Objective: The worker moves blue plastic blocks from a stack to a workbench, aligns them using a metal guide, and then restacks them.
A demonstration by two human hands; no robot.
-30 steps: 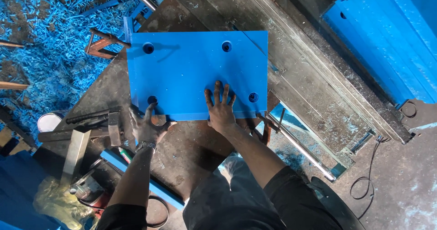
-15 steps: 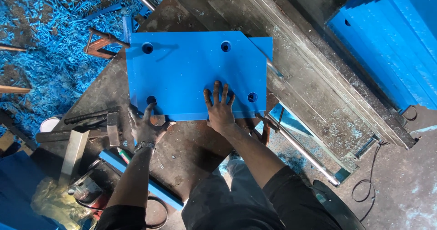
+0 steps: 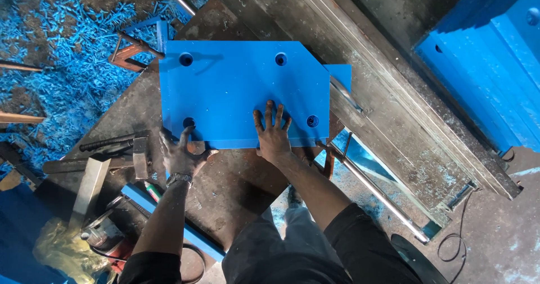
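A flat blue plate [image 3: 236, 90] with a round hole near each corner lies on a dark, worn metal workbench [image 3: 236, 188]. My right hand [image 3: 273, 132] rests flat on the plate near its lower edge, fingers spread, beside the lower right hole. My left hand [image 3: 183, 152] grips the plate's lower left edge, fingers spread up by the lower left hole. Both hands are dirty, and the left wrist wears a watch.
A hammer [image 3: 121, 149] and metal bars lie left of my left hand. Blue shavings [image 3: 67, 53] cover the floor at upper left. A long steel beam [image 3: 388, 104] runs diagonally on the right, with stacked blue panels [image 3: 495, 64] beyond it. A blue strip [image 3: 163, 216] lies along the bench's near edge.
The view has shifted slightly, and the plate seems to have slid a little to the right under both hands. The hands keep the same places on the plate.
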